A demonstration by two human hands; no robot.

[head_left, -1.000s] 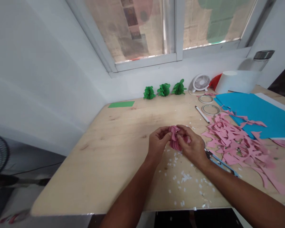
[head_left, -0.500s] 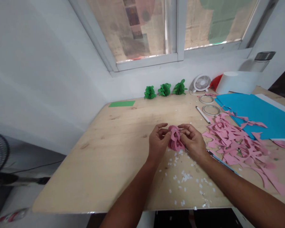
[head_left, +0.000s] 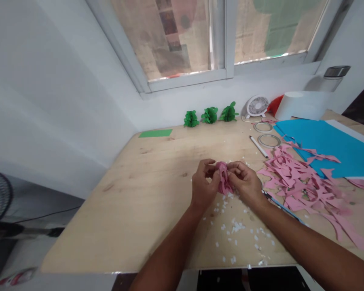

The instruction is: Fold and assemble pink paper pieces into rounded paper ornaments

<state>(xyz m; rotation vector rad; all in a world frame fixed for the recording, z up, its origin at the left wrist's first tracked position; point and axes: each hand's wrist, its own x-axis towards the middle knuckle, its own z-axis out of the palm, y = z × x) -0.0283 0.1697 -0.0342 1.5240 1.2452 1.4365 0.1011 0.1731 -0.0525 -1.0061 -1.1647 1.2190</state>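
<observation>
A layered pink paper cutout (head_left: 223, 180) with rounded lobes is held just above the wooden table (head_left: 133, 218), between both hands. My left hand (head_left: 204, 180) pinches its left side with thumb and fingers. On the other side, my right hand (head_left: 244, 178) is closed on its right edge. Fingers cover part of the cutout. Small white paper bits (head_left: 238, 226) lie scattered on the table below the hands. Close to my right wrist is a blue-handled tool (head_left: 286, 208), partly hidden by the forearm.
Pink paper scraps (head_left: 303, 178) pile up on the right, beside blue sheets (head_left: 327, 141). A white pen (head_left: 259, 146), tape rolls (head_left: 269, 140) and a small white fan (head_left: 257, 106) stand behind. Several green paper shapes (head_left: 210, 115) and a green strip (head_left: 155, 133) line the back.
The pink paper cutout has turned and looks narrower between my fingers, its layers seen more edge-on. Both hands stay in nearly the same place.
</observation>
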